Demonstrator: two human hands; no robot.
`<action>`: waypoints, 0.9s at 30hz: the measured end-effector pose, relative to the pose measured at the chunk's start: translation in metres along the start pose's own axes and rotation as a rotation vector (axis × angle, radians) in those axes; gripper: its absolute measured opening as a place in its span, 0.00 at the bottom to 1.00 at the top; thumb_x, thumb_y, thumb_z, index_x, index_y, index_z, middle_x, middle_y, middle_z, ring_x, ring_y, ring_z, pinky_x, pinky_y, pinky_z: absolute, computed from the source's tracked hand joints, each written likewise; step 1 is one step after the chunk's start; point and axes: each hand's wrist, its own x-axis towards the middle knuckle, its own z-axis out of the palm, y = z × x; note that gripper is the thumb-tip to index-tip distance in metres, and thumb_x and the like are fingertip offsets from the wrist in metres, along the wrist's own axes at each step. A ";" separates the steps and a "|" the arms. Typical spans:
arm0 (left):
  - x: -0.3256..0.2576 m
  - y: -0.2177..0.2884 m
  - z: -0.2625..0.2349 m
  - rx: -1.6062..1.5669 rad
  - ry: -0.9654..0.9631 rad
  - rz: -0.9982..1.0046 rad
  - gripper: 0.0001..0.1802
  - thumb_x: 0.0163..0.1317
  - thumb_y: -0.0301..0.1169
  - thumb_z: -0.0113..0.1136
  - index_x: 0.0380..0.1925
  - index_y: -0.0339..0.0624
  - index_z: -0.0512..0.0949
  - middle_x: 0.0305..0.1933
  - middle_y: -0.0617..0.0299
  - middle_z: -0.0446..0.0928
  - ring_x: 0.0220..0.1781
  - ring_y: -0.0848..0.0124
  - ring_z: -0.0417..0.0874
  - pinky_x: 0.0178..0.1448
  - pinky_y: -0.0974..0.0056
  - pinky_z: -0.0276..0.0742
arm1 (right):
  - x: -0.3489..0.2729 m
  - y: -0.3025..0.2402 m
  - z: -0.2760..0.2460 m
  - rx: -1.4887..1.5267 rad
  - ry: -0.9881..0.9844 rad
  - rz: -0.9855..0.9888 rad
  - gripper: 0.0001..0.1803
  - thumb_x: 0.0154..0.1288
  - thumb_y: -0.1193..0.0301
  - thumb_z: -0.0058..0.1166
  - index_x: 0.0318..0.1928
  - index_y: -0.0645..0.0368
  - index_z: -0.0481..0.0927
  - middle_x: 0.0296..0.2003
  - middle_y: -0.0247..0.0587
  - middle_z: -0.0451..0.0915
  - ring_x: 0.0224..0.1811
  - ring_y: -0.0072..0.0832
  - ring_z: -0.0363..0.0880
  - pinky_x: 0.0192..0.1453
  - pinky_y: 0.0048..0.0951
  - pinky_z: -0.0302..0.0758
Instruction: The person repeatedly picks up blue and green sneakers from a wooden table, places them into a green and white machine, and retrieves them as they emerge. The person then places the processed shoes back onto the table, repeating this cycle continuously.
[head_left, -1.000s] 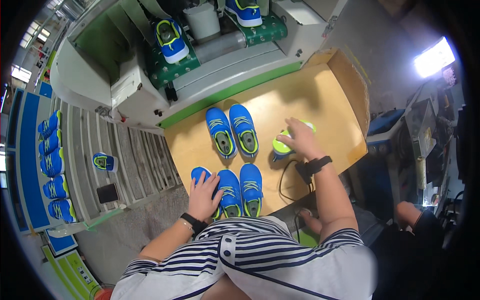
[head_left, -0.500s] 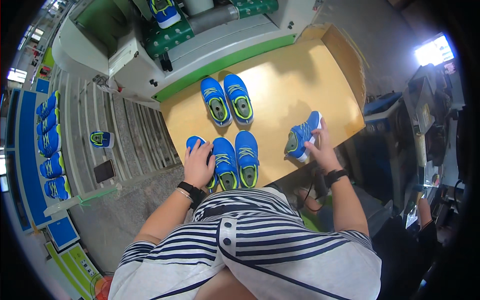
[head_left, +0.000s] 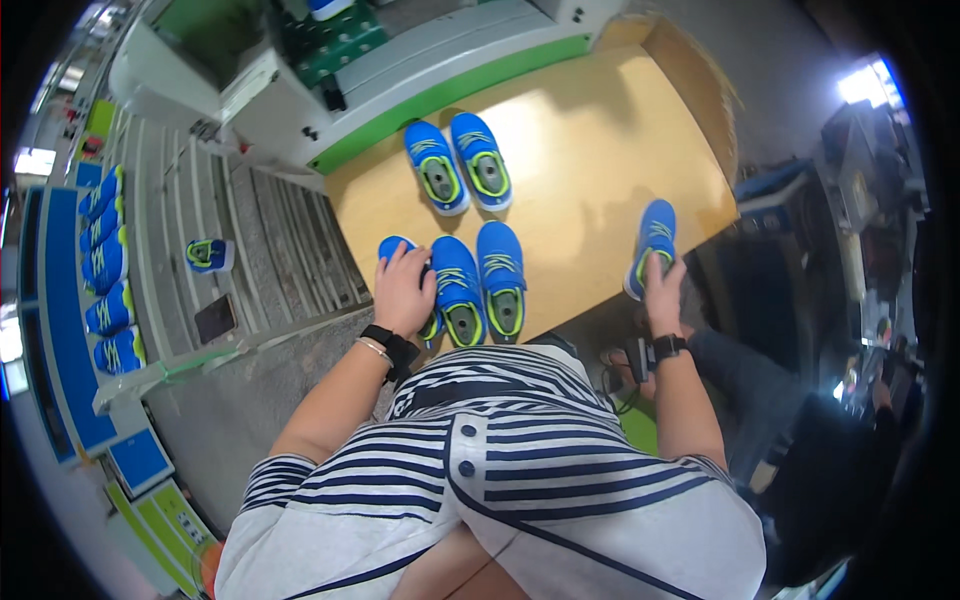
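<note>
Right hand (head_left: 664, 297) holds a blue lime-lined shoe (head_left: 657, 226) at the tan bench's (head_left: 585, 240) four o'clock; left hand (head_left: 403, 292) covers another (head_left: 392, 244), grip unclear.

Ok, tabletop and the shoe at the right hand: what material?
Tabletop: likely wood board or laminate, satin finish, given its smooth tan surface and soft glare. Shoe: probably matt blue fabric, showing little shine; weave too small to confirm.

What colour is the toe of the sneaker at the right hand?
The sneaker's toe is blue, best seen in the head view.
</note>
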 end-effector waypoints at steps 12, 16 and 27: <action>0.003 0.013 -0.017 0.059 -0.256 0.370 0.34 0.70 0.49 0.60 0.74 0.55 0.67 0.79 0.54 0.63 0.80 0.48 0.61 0.78 0.35 0.52 | -0.100 -0.040 0.061 0.068 -0.287 -0.102 0.51 0.53 0.71 0.70 0.76 0.58 0.56 0.67 0.61 0.69 0.71 0.50 0.71 0.72 0.40 0.70; -0.002 0.010 -0.028 0.177 -0.323 0.479 0.37 0.68 0.56 0.59 0.73 0.56 0.68 0.78 0.55 0.64 0.79 0.47 0.63 0.76 0.36 0.56 | -0.126 -0.040 0.105 0.140 -0.333 -0.210 0.49 0.55 0.74 0.64 0.77 0.56 0.56 0.70 0.58 0.68 0.74 0.48 0.68 0.75 0.37 0.66; -0.001 -0.004 -0.018 0.141 -0.209 0.559 0.34 0.70 0.55 0.55 0.66 0.44 0.75 0.73 0.49 0.71 0.74 0.49 0.70 0.74 0.46 0.66 | -0.171 -0.019 0.123 0.198 -0.142 0.046 0.45 0.63 0.63 0.69 0.75 0.61 0.61 0.64 0.58 0.76 0.66 0.40 0.77 0.71 0.36 0.72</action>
